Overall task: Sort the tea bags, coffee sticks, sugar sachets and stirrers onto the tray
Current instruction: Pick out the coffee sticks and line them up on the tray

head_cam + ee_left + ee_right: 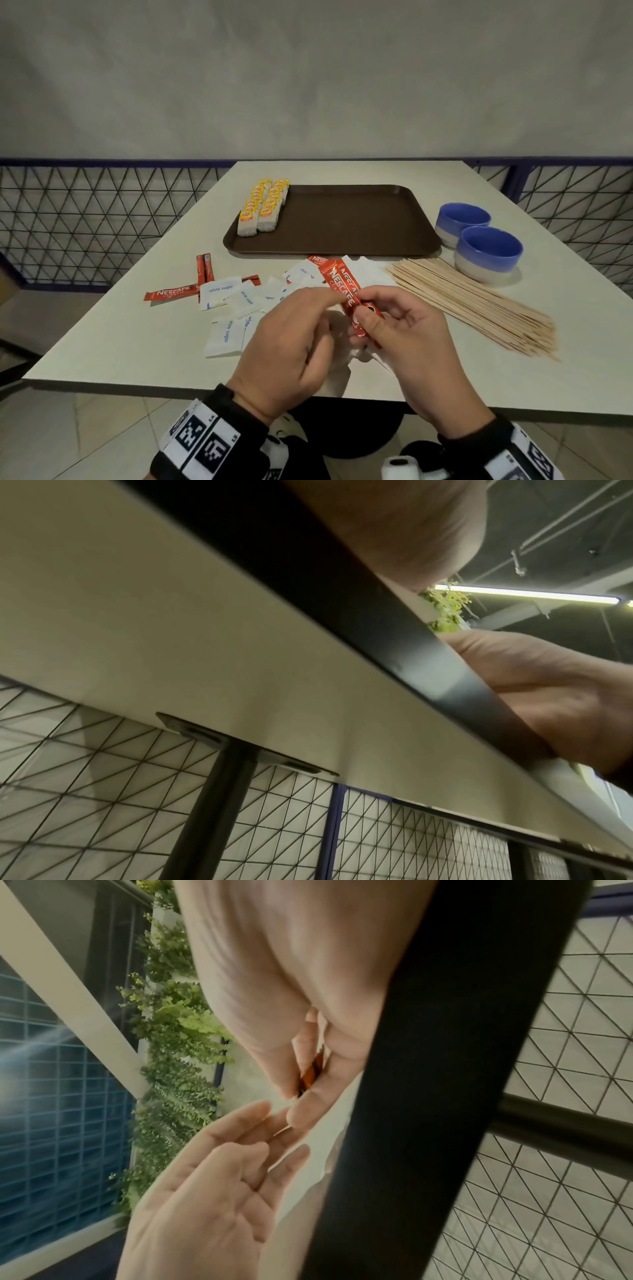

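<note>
Coffee sticks (346, 291), a slick bunch at frame centre below the tray (346, 219), are pinched by the right hand (411, 346) while the left hand (291, 346) fingers curl against them, so a loose pinch could let some slide out.

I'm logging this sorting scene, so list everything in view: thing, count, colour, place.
Tray: one, brown, mid-table.
Tea bags: two rows, white with yellow tags, tray's left end.
Coffee sticks: several, red, loose on table left of the hands; more held.
Sugar sachets: many, white, scattered on table near edge.
Stirrers: a heap, pale wood, table right.
Bowls: two, blue and white, right of tray.
Table: one, off-white.
Left hand: fingers at the held sticks.
Right hand: pinches held coffee sticks.
</note>
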Available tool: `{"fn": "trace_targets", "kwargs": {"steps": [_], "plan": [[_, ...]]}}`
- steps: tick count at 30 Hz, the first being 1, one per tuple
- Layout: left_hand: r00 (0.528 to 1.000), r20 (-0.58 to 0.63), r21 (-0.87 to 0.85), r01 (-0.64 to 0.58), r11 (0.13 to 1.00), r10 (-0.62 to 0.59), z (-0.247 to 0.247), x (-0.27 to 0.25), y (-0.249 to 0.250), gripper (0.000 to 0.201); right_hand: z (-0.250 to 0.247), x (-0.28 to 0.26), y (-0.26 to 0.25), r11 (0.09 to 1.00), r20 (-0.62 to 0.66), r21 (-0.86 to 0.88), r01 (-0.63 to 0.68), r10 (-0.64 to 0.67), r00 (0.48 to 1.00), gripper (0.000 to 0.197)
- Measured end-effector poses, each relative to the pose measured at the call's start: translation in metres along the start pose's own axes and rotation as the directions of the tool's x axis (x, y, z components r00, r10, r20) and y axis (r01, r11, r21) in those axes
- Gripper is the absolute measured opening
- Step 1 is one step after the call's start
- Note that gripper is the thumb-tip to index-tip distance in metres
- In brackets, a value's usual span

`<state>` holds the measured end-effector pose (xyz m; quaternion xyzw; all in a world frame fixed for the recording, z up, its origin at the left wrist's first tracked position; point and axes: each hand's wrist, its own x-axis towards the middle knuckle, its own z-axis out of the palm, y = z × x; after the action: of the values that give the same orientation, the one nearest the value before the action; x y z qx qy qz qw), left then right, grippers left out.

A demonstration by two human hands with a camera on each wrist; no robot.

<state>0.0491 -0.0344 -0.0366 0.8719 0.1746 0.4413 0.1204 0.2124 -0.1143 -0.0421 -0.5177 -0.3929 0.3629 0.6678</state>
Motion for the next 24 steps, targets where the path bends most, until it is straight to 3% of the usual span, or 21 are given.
{"fn": "trace_targets", "kwargs": {"steps": [3,6,11,19,24], "plan": [[0.957,-0.153,-0.140,0.225,0.964,-0.246,-0.003,0.005,0.001,0.031,0.001,-0.002,0.000,0.999,0.000,-0.033,0.006,-0.006,1.000,0.027],[0.918,-0.079,-0.346,0.340,0.875,-0.388,-0.005,0.008,0.002,0.053,0.000,-0.004,-0.003,1.000,0.024,0.002,0.003,-0.003,1.000,0.022],[0.907,0.095,-0.382,0.415,0.826,-0.411,-0.006,0.006,0.004,0.066,0.003,-0.007,-0.008,0.998,0.093,-0.061,0.002,0.003,0.996,0.029],[0.843,0.103,-0.566,0.487,0.666,-0.529,-0.008,0.009,0.001,0.054,0.006,-0.009,-0.009,0.997,0.090,-0.063,0.046,-0.040,0.995,0.019],[0.841,0.110,-0.595,0.483,0.642,-0.530,-0.009,0.008,0.001,0.057,0.007,-0.010,-0.013,0.992,0.048,-0.120,0.030,-0.024,0.999,0.015]]}}
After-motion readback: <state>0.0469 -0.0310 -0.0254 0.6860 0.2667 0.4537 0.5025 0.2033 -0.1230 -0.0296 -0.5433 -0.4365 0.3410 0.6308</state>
